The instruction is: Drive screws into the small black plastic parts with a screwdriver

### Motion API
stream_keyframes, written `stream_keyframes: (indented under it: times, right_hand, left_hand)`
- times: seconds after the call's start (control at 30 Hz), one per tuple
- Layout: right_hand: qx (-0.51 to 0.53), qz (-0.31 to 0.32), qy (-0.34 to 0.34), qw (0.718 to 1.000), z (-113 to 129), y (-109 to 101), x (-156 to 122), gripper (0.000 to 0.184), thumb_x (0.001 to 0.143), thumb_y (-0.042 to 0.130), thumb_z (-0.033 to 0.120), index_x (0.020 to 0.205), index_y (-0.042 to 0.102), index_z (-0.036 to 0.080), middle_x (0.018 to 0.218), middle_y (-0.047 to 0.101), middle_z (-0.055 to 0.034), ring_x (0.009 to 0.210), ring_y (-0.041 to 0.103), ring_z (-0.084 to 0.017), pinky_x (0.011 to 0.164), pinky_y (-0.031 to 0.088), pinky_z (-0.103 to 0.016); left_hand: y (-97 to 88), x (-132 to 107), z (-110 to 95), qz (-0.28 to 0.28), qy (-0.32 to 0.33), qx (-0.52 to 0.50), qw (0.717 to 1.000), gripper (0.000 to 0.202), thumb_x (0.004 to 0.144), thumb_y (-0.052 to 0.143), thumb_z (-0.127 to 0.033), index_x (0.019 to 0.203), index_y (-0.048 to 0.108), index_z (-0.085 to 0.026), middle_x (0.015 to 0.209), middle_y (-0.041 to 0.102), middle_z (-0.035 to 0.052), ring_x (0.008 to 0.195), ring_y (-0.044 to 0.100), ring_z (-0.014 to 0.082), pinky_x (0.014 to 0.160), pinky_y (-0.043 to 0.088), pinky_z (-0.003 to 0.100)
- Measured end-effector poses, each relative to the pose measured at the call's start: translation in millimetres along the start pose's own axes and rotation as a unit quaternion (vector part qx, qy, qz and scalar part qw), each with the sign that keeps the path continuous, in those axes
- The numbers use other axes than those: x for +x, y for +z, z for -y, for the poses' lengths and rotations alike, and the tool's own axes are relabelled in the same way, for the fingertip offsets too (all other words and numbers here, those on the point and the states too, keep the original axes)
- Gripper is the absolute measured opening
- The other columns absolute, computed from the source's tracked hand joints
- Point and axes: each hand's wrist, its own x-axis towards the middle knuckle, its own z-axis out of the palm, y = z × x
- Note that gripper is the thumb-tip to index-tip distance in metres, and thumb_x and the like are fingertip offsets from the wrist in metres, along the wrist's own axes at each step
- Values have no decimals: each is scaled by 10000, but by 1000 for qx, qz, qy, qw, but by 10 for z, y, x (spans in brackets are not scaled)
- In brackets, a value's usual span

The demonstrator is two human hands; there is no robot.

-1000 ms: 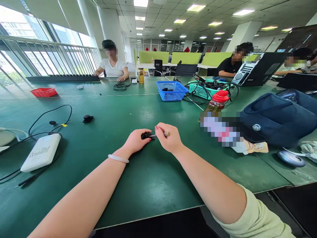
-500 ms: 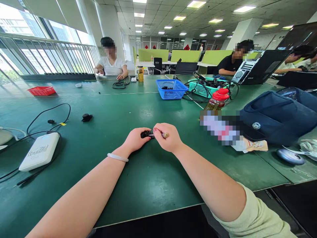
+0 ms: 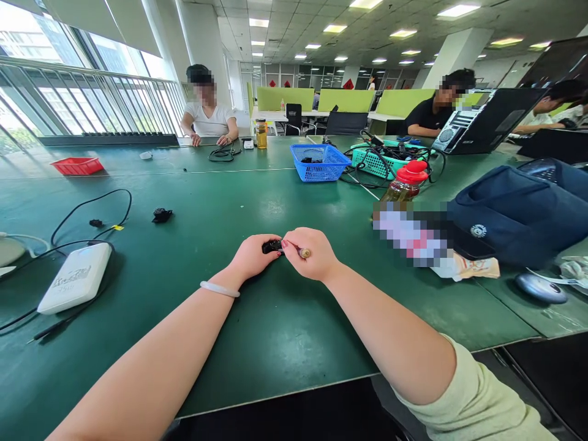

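My left hand (image 3: 250, 257) rests on the green table (image 3: 275, 331) with its fingers pinched on a small black part (image 3: 271, 246). My right hand (image 3: 310, 254) is closed round a small screwdriver (image 3: 301, 252) with a brass-coloured end. Its tip is pressed against the black part, and the two hands touch. A pale bangle (image 3: 219, 288) sits on my left wrist.
A white device (image 3: 76, 277) with black cables lies at the left. Another small black part (image 3: 161, 215) lies beyond it. A blue basket (image 3: 320, 162), a red-capped bottle (image 3: 403, 184), a dark blue bag (image 3: 514, 211) and a mouse (image 3: 541, 288) are at the right. Other people sit at the far side.
My right hand has moved a little closer to the left hand, and the screwdriver has shifted slightly. Both hands have kept their hold.
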Motion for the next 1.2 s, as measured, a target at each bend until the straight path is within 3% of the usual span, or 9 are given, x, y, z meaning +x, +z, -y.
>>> stream_keyframes:
  times: [0.73,0.87,1.1,1.2]
  right_hand:
    - [-12,24,6,1000,-12,-32,1,313,916,374,299,617,424,222,548,472,4,565,408,-137,571,323,-277]
    - [-26,55,-19,998,2,-3,-4,292,900,371,250,640,497,209,603,545,-13,589,433,-136,594,341,-278]
    - [-90,145,-23,985,116,172,-4,261,855,457,209,619,566,189,615,499,-10,561,369,-128,551,286,-279]
    - [-61,143,-11,988,103,170,-5,260,876,471,233,646,586,189,648,519,-10,587,413,-128,565,304,-275]
  left_hand:
    - [5,1,13,0,8,-5,1000,314,793,623,-310,1070,746,-226,1052,759,33,951,680,240,893,527,348]
    - [-10,-3,-13,2,5,-9,1000,341,774,612,-271,1084,745,-224,1088,755,34,1001,677,248,921,515,346]
    - [-26,-5,-3,13,-6,4,1000,481,706,583,-151,1163,713,-226,1183,729,26,1080,663,243,988,491,338]
    - [-30,-4,-8,17,-9,8,1000,475,706,580,-145,1154,716,-224,1167,734,30,1071,664,246,976,497,341]
